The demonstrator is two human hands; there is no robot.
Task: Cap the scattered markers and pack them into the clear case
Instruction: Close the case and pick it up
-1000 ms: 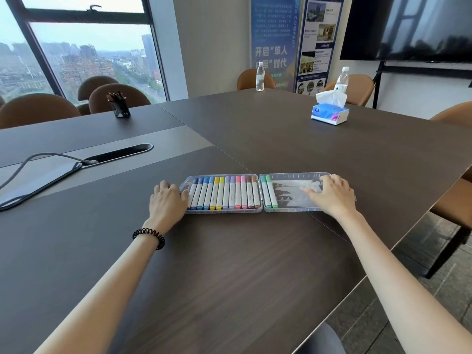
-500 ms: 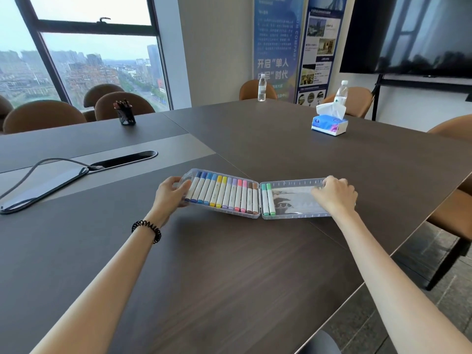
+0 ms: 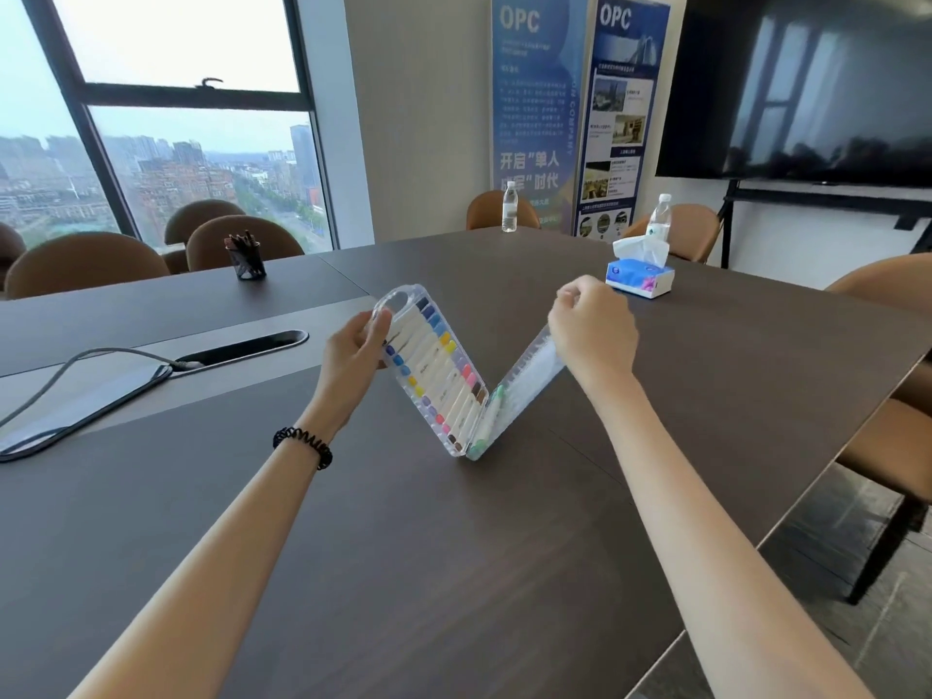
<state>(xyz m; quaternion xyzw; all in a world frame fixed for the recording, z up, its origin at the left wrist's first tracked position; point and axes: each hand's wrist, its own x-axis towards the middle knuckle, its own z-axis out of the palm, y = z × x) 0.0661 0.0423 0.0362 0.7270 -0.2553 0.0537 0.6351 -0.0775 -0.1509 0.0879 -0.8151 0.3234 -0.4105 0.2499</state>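
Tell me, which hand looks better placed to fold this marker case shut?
Probably the right hand. It grips the clear case by its emptier half, which holds only the green markers, so it could swing that over. The left hand grips the half with the full row of markers, better kept steady.

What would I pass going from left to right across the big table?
Pen cup → left hand → clear marker case → right hand → tissue box.
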